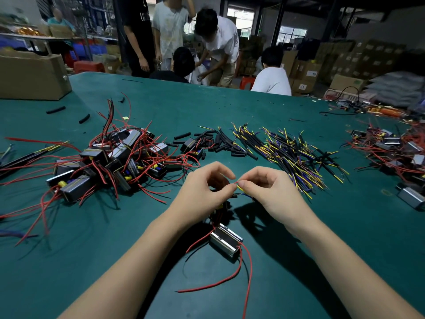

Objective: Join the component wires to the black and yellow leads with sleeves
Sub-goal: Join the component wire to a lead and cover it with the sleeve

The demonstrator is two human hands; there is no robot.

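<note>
Both hands meet over the middle of the table (230, 107), and each grip is closed on wire. The left hand (207, 187) pinches the end of a red wire (234, 182) between thumb and forefinger; the right hand (259, 187) pinches a yellow lead (240, 187) the same way. The two ends touch just between the fingertips, so the step in hand looks like twisting the bare ends together. Whether they are already twisted is too small to tell.

Below the hands a dark lead (236, 195) runs down toward the component (226, 237), a small metal-cased box lying on the table between the forearms. More red wires trail from it toward the near edge. No sleeve is visible over the joint, so that part seems left to do, along with this unit's other wire.

Further out, loose black sleeves (220, 146) lie beyond the hands, within reach. Just right of them is a spread of black and yellow leads (294, 155). To the left sits a heap of components (110, 162) tangled in red wire, and at the far right another pile (395, 153); which of these is finished I cannot tell. Judging by the size of the supplies, most of the job remains.
</note>
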